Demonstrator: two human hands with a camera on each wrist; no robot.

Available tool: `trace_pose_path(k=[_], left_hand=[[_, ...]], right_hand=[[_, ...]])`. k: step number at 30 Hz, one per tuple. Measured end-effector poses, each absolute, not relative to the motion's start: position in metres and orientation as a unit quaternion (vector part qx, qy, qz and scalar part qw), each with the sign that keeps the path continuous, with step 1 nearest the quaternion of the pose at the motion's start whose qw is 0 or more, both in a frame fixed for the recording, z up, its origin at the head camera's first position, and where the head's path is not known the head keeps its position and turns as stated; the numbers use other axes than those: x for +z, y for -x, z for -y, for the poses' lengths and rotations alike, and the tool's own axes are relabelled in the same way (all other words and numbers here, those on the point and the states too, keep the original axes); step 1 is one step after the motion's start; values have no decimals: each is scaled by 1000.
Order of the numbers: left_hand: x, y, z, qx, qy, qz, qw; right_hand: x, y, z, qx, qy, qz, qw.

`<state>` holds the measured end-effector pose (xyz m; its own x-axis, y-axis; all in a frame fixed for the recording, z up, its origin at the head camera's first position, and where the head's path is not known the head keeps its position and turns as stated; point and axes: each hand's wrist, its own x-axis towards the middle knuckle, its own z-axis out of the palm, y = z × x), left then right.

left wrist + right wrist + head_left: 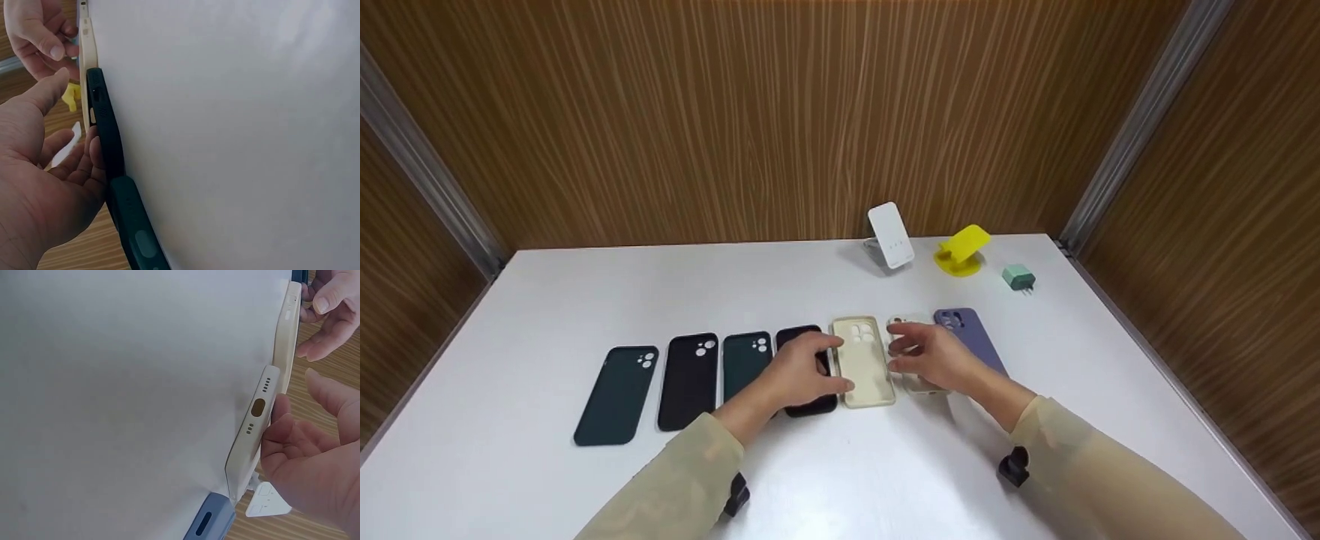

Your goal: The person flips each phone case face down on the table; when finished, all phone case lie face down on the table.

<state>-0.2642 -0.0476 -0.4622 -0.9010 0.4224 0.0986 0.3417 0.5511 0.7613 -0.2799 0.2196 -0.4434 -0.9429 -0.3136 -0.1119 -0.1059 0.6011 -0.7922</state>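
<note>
Seven or so is beyond telling by number: several phone cases lie in a row on the white table. My left hand [799, 369] hovers over a black phone case [814, 407], thumb and index finger spread apart near the left edge of a beige phone case [870, 375]. My right hand [934, 356] is over an off-white phone case [919, 385], its fingers loosely bent and its thumb apart from them. In the right wrist view those fingertips are close to the off-white case's side; whether they touch is unclear. A purple phone case [984, 341] lies to its right, partly behind the hand.
Left of the hands lie a dark green case [616, 397], a black case [688, 386] and another dark green case [742, 364]. Farther back stand a white stand [891, 236], a yellow phone stand [964, 246] and a green plug adapter [1018, 277]. Wood-grain panels [735, 120] border the table.
</note>
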Motion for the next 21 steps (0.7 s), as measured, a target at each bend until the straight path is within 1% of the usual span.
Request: trace_pose_path(k=[5,15,21], left_hand=[[-466,265,49,424,-223,-876,48],[-463,266,46,405,-224,-884,71],[-466,265,45,391,-221,-890,75]], right_hand=[[-446,282,-218,-421,123,-890,125],[-446,282,-216,-400,125,-900,121],[-447,281,-215,-397,122,-901,124]])
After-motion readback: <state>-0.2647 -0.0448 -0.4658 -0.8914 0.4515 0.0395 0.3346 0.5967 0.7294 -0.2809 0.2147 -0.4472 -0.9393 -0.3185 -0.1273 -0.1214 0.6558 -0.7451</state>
